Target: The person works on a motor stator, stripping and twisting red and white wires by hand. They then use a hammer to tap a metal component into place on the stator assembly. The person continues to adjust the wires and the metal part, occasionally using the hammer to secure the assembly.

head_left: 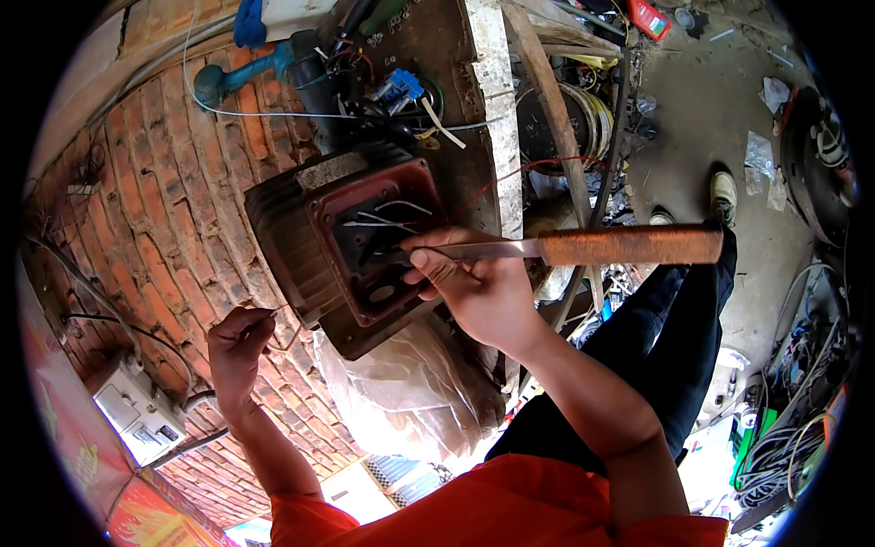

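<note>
A finned electric motor [284, 239] stands on the bench, dark with grime. Its reddish-brown terminal box [321, 239] is uncovered, with several pale wire leads [387, 219] inside. My right hand [483, 296] reaches over the right side of the box, closed around the narrow metal part of a knife-like tool. The tool's wooden handle [629, 246] points right, away from the box; its far end is hidden around my fingers. Left of the motor, my left hand [239, 351] is raised, thumb and fingertips pinched together. Something thin seems to show at the fingertips, too small to name.
Beyond the motor lie a blue-handled tool [264, 68], loose cables and a blue clip-like part [398, 89]. A plastic sack [410, 387] sits just nearer. A brick wall [173, 182] runs along the left. Wooden posts [550, 109] and coiled wire [597, 123] are right.
</note>
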Available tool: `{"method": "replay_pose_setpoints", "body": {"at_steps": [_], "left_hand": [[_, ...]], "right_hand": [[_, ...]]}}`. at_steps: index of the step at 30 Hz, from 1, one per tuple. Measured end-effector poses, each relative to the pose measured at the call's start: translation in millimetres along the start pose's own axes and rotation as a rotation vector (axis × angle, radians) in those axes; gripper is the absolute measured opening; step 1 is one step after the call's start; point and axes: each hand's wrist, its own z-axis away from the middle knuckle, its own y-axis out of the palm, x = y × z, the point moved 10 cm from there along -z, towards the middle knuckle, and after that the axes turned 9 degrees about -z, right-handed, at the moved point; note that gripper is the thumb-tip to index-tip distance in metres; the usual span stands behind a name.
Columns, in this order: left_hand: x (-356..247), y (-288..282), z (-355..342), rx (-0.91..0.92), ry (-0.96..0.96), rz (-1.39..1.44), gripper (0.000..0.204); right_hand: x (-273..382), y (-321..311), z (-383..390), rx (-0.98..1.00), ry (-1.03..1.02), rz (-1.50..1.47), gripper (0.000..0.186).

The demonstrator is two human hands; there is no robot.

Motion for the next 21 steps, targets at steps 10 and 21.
{"method": "replay_pose_setpoints", "body": {"at_steps": [10, 21], "left_hand": [[-15.2, -1.8, 5.7, -0.065, 0.09, -0.14, 0.014], [-27.8, -0.2, 11.0, -0.112, 0.146, -0.188, 0.016]], "right_hand": [[8.6, 6.4, 4.9, 0.023, -0.099, 0.115, 0.021], [0.0, -2.0, 5.0, -0.054, -0.078, -0.041, 0.019]]}}
